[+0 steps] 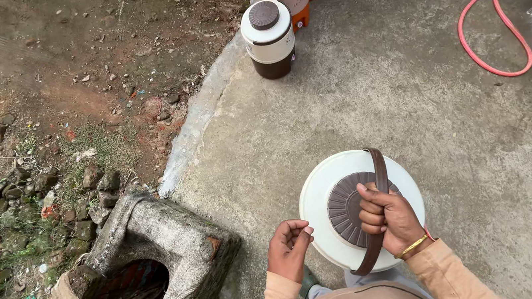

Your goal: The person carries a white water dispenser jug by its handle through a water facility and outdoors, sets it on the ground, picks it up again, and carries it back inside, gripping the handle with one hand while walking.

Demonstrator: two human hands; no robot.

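On the concrete floor (pixel 406 87), right hand (pixel 387 219) fingers wrap the brown handle (pixel 379 176) above the white jug (pixel 325 196). Left hand (pixel 288 247) beside jug, fingers curled, apparently empty.

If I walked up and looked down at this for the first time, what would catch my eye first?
Most likely the big white jug with its ribbed brown lid, low in the middle on the concrete, its brown handle gripped by the right hand while the left hand is curled loosely beside it. Next, the pink hose looping at top right, and the smaller white-and-brown flask standing at the top centre by the concrete's edge.
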